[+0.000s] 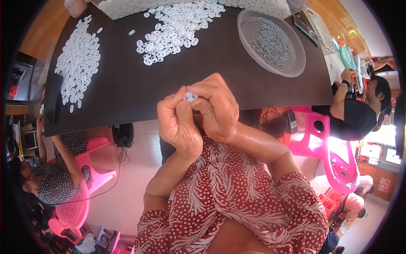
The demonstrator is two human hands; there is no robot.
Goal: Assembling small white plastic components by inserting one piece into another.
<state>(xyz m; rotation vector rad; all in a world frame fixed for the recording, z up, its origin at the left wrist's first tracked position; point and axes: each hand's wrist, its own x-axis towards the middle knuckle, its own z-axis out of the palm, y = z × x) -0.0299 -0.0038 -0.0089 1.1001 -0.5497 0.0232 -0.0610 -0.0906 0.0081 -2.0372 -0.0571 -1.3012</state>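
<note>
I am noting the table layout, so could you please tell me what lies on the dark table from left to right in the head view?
Long heap of white rings → middle heap of white rings → clear round dish holding small grey parts.

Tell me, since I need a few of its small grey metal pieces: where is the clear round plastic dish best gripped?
Probably the clear round plastic dish by its raised near rim, coming from the table's front edge. The grey metal pieces sit mid-dish, so that rim is bare.
</note>
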